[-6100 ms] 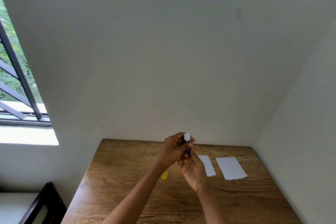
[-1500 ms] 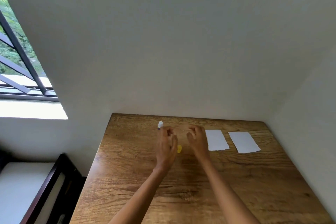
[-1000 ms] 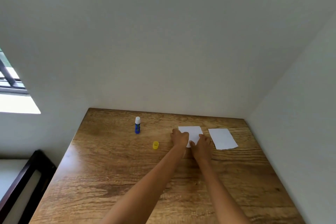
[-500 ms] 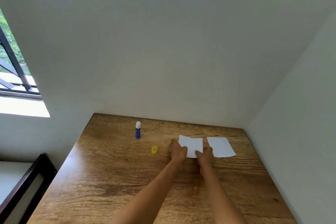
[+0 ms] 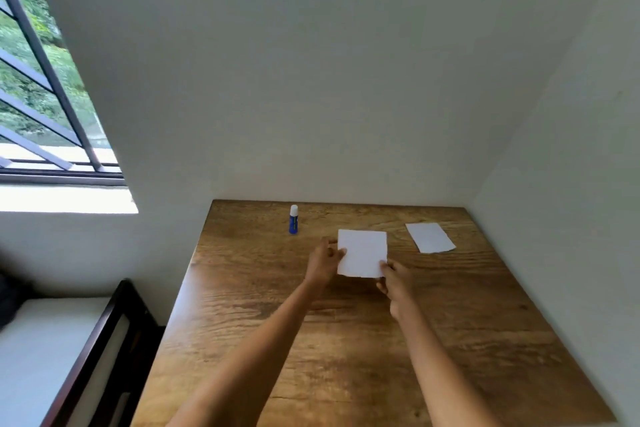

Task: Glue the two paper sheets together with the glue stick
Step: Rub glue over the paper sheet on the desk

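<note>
Basically, a wooden bench (image 5: 346,340) is tucked into a white corner; one paper sheet (image 5: 362,257) is pinched by left hand (image 5: 325,262) and right hand (image 5: 394,279), glue stick (image 5: 293,219) upright behind, second sheet (image 5: 430,237) apart.

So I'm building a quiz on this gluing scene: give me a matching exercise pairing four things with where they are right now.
Things:
1. glue stick
2. near sheet
3. far sheet
4. window

Places:
A. lying alone towards the table's right back corner
B. far left, beyond the table
C. held at its edges by both hands
D. standing upright near the table's back edge

Pairs: 1-D, 2-C, 3-A, 4-B
</note>
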